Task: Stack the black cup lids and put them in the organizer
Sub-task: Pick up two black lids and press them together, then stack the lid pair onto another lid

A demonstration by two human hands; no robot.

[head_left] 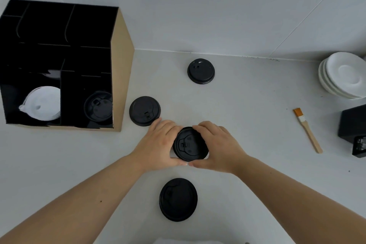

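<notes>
Both hands close around a black cup lid (189, 145) in the middle of the white counter: my left hand (158, 144) on its left side, my right hand (215, 144) on its right. I cannot tell whether it is one lid or a small stack. Three more black lids lie loose: one (144, 110) just left of my left hand, one (201, 71) farther back, one (178, 199) near me between my forearms. The black organizer (116, 77) stands at the left, with black lids (98, 106) in its lower right compartment.
White lids (44, 103) fill the organizer's lower left compartment. A stack of white saucers (344, 75) sits at the right by the wall. A wooden-handled brush (308, 130) lies right of my hands, and a black box (352, 125) stands at the right edge.
</notes>
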